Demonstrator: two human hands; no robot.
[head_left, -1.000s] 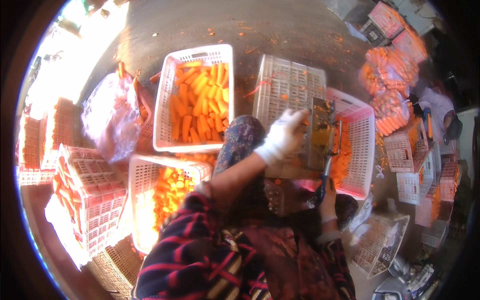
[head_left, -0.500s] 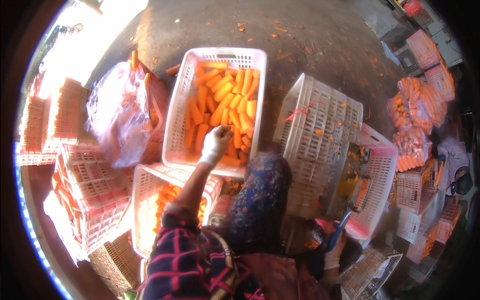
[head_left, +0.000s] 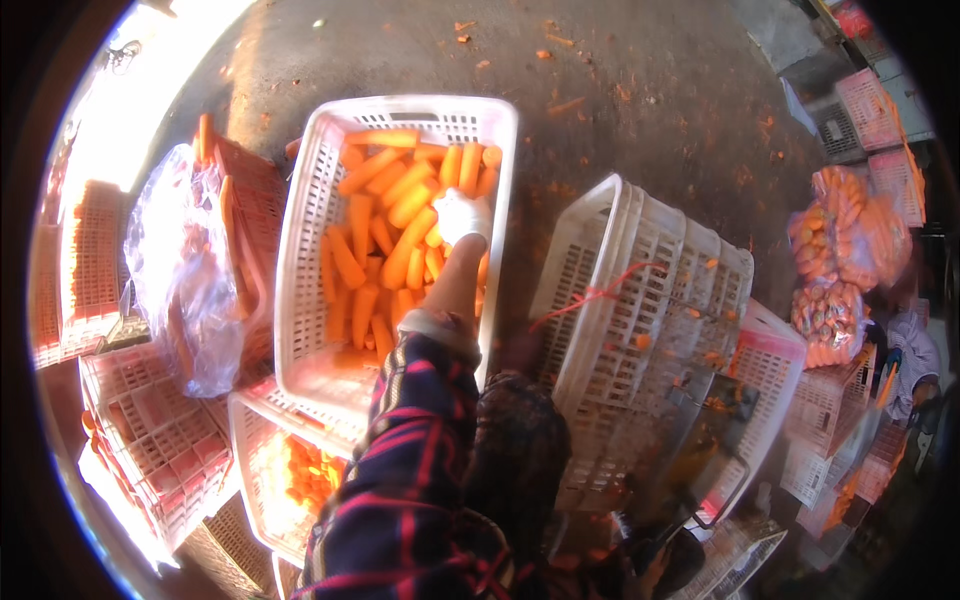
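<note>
My left hand [head_left: 462, 216], in a white glove, reaches forward into a white plastic crate [head_left: 300, 230] full of peeled carrots [head_left: 385, 230]. The glove rests on the carrot pile near the crate's right wall; glare hides whether its fingers grip one. My plaid sleeve [head_left: 410, 440] runs back from it to the lower edge. My right hand [head_left: 655, 568] is low at the bottom right, dark and mostly hidden, beside a metal cutting tool [head_left: 700, 450] smeared with carrot bits.
An empty white crate [head_left: 640, 290] lies tilted on its side to the right, over a pink-rimmed crate [head_left: 775, 370]. A clear plastic bag [head_left: 180, 270] lies left. Another crate of carrots [head_left: 300, 470] sits below. Bagged carrots [head_left: 845, 250] and stacked crates stand far right.
My left hand swung from the cutting tool on the right over to the carrot crate, then reached deeper into the pile. The view has turned toward that crate.
</note>
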